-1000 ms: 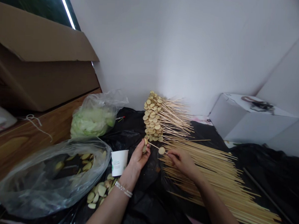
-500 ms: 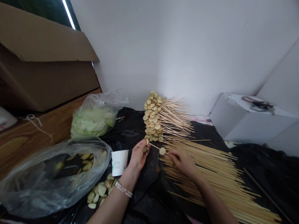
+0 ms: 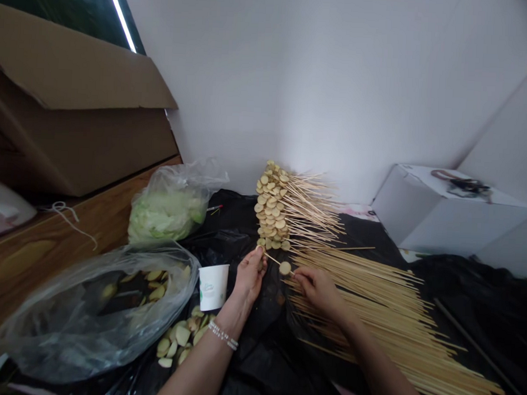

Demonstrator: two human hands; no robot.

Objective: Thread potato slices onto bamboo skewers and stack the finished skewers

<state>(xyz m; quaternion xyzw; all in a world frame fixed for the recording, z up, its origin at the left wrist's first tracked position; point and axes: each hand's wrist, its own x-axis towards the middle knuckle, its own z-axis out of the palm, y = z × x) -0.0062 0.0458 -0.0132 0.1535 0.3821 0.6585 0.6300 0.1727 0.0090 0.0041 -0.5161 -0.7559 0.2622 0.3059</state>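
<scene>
White walls (image 3: pixel 317 88) rise behind a black plastic sheet (image 3: pixel 258 374) that spreads under and beyond the fingers, with a wooden surface (image 3: pixel 35 256) off to their left and a cardboard box (image 3: pixel 74 105) above it. In the head view, the left hand (image 3: pixel 249 276) stands raised with its fingers closed, pinching one end of a bamboo skewer (image 3: pixel 274 260). The right hand (image 3: pixel 320 292) pinches the other end, just beside a pale round slice (image 3: pixel 285 268) threaded on it. The skewer's long axis spans the gap between the hands, almost level and dipping slightly rightward. Just above the left fingertips sits a stack of loaded skewers (image 3: pixel 271 210), slices bunched at the left and sticks fanning right. Loose skewers (image 3: pixel 385 310) lie beneath and right of the right fingers, running diagonally down to the right. Left of the left fingers stand a paper cup (image 3: pixel 213 287) and a clear plastic bag of pale wedges (image 3: pixel 39 339), with loose wedges (image 3: pixel 179 337) below the cup. A bag of pale green leaves (image 3: pixel 167 219) sits farther up, and a white box (image 3: pixel 448 216) stands well right.
</scene>
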